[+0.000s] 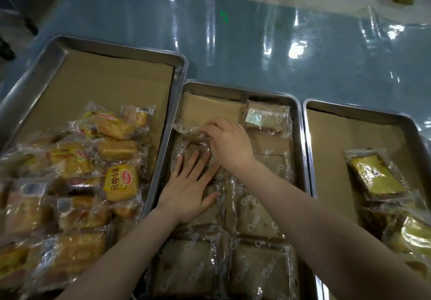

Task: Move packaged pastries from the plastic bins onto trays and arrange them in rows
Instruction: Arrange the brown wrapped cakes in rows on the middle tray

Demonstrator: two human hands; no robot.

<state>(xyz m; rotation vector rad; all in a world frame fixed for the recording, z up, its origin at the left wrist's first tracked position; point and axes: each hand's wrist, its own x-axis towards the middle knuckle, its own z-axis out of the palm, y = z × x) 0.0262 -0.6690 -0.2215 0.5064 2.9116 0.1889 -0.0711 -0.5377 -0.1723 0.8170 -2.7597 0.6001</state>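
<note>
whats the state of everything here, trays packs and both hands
left tray, paper-lined, far half bare
yellow bread packs, heaped loosely in the left tray
middle tray, lined, mostly filled
brown cake packs, flat in rows
right tray, lined, mostly bare
green cake packs, few, near right side
left hand, flat, pressing a brown pack
right hand, pinching held pack at middle tray's far left
</note>
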